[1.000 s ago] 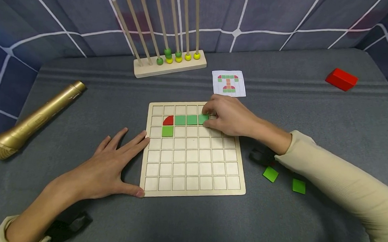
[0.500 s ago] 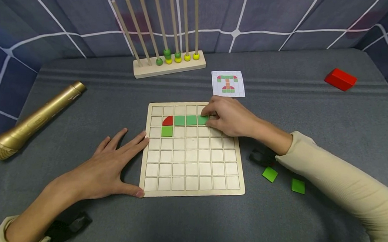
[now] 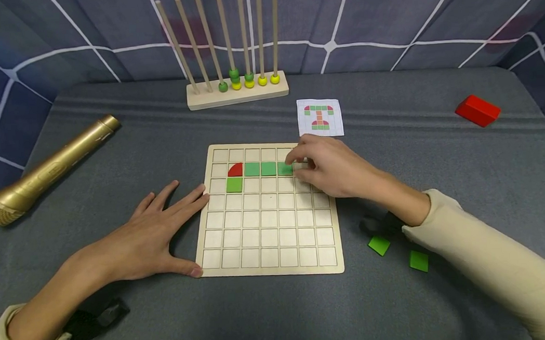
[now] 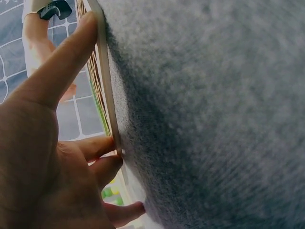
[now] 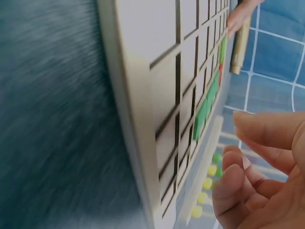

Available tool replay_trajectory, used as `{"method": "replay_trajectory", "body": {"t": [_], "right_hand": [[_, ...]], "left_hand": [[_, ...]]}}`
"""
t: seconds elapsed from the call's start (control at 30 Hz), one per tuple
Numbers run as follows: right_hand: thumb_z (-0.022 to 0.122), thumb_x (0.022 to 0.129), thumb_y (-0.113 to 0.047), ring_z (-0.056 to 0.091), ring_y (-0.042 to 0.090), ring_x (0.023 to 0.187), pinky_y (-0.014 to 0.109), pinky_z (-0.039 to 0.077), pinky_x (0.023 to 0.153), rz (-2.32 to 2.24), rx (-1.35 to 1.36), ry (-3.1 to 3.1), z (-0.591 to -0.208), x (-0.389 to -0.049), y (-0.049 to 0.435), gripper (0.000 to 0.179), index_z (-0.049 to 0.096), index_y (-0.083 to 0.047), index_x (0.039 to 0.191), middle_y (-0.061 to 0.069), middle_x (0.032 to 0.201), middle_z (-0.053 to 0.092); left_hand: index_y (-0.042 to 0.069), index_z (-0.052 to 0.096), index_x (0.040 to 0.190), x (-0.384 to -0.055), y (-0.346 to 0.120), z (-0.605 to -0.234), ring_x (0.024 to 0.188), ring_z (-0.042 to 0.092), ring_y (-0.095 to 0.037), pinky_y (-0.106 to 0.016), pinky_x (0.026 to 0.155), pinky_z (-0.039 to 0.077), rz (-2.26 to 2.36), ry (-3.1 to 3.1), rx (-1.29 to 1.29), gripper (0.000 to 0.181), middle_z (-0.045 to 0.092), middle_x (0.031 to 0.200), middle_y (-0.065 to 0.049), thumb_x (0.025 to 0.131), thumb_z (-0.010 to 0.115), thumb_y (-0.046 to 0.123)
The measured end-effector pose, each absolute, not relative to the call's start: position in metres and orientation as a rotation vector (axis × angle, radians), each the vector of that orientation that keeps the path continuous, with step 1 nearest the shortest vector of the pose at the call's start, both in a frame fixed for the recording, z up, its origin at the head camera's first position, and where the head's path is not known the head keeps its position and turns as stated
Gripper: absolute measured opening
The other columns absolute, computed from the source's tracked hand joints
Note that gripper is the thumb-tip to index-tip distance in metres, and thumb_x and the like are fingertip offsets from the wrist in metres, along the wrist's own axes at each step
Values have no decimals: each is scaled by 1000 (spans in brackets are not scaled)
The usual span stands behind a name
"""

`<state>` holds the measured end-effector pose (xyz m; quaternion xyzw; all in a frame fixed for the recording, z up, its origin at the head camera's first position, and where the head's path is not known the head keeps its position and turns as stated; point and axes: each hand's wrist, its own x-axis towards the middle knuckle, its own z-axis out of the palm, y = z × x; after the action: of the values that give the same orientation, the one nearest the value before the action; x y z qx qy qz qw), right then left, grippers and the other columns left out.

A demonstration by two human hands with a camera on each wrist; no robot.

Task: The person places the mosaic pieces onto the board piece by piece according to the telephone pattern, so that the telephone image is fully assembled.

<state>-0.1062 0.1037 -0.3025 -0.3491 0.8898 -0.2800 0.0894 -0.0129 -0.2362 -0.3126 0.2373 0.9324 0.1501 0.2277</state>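
A wooden grid board (image 3: 269, 218) lies on the grey table. One of its upper rows holds a red quarter-circle tile (image 3: 236, 169) and three dark green square tiles, the rightmost tile (image 3: 284, 169) being beside my right fingertips. Below the red piece is a light green square tile (image 3: 234, 185). My right hand (image 3: 338, 168) hovers over the board's upper right, thumb and fingers bent but apart; in the right wrist view nothing is between them. My left hand (image 3: 148, 242) lies spread, its thumb and fingertips touching the board's left edge, as the left wrist view also shows.
Two loose green tiles (image 3: 379, 245) lie right of the board. Behind it are a printed pattern card (image 3: 320, 117) and a peg stand (image 3: 237, 98) with green and yellow beads. A gold microphone-shaped object (image 3: 50, 170) lies left, a red block (image 3: 478, 110) far right.
My right thumb and fingers have come off the rightmost dark green tile, which stays in its cell. The right hand and forearm have shifted slightly right. My left hand has not moved.
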Motion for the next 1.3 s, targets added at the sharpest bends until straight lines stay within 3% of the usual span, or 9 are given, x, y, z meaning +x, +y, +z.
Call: {"method": "replay_trajectory", "body": {"t": [0.27,0.77,1.03,1.3], "right_hand": [[67,90,2,50,12,69,29,41,62,-899,-954,2667,-301,-93,156,21,73,-5,109,0,91,62],[76,85,-4,50,4,72,18,40,57,-765,-802,2815,-314,-54,252,29,71,-12,113,-10,85,56],[83,80,-9,46,3,76,20,36,56,-705,-752,2861,-323,-38,268,35,71,-16,112,-10,87,54],[77,78,6,45,3,79,19,36,58,-722,-813,2861,-325,-39,268,47,68,-14,119,-9,94,55]], "left_hand": [[27,15,160,-14,-236,-310,148,-2,-41,-72,106,6,404,2557,660,121,9,165,1,65,62,85],[27,16,160,-14,-237,-309,148,-2,-42,-72,105,6,438,2546,663,120,7,165,2,66,64,83],[27,16,160,-14,-237,-308,148,-3,-42,-73,105,4,443,2542,645,121,7,165,2,65,65,83],[27,16,160,-15,-237,-310,148,-3,-42,-72,106,4,440,2540,642,121,7,165,3,64,65,83]]}}
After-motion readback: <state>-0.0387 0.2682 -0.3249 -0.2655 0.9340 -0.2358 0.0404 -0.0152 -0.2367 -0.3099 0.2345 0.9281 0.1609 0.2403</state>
